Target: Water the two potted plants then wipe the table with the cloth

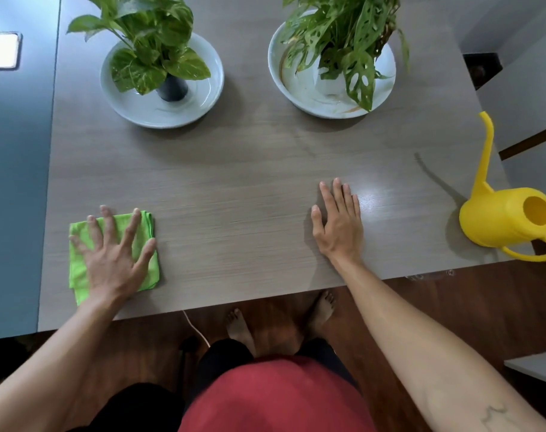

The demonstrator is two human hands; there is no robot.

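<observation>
A folded bright green cloth (pixel 81 272) lies near the front left of the grey wooden table (pixel 234 188). My left hand (pixel 114 254) presses flat on it with fingers spread. My right hand (pixel 338 219) rests flat on the bare table at the centre right, fingers together, holding nothing. At the back left stands a leafy plant in a dark pot (pixel 172 87) on a pale saucer (pixel 134 104). A plant with holed leaves in a white pot (pixel 327 79) stands in a white dish (pixel 296 85) at the back right. A yellow watering can (pixel 508 219) sits at the table's right edge.
A blue surface (pixel 16 182) adjoins the table on the left. Below the front edge are a dark wooden floor (pixel 452 307), my bare feet and a white cable (pixel 196 328). The watering can's handle overhangs the front right corner.
</observation>
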